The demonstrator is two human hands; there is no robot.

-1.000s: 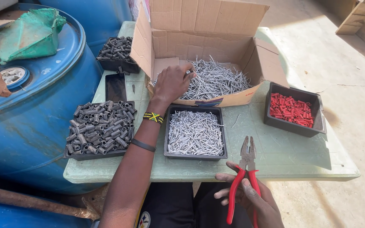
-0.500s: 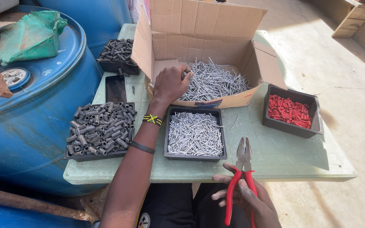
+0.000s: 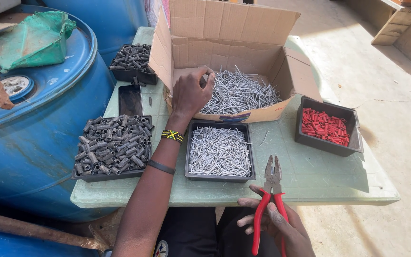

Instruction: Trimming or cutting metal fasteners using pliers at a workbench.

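Left hand (image 3: 190, 93): centre of frame, reaching into the cardboard box (image 3: 229, 35); fingers (image 3: 209, 78) curled and pinched together at the edge of the heap of loose metal pins (image 3: 241, 93). Whether a pin is caught between the fingertips cannot be told.

Right hand (image 3: 277, 228): bottom of frame, right of centre, at the near table edge; fingers wrapped around the red handles of the pliers (image 3: 270, 200), whose nose lies together and points up the frame.

Table (image 3: 310, 176): pale green, carrying all trays and the box.

Black tray of cut silver pins (image 3: 220, 151): centre, just below the box and just right of the left wrist.

Black tray of dark grey sleeves (image 3: 112, 145): left of centre, beside the forearm.

Second black tray of dark sleeves (image 3: 132, 61): upper left, touching the box flap.

Black tray of red pieces (image 3: 327, 126): right of centre.

Phone (image 3: 131, 99): dark, flat, between the two sleeve trays.

Blue drum (image 3: 29, 128): left edge, with green cloth (image 3: 34, 40) on its lid.
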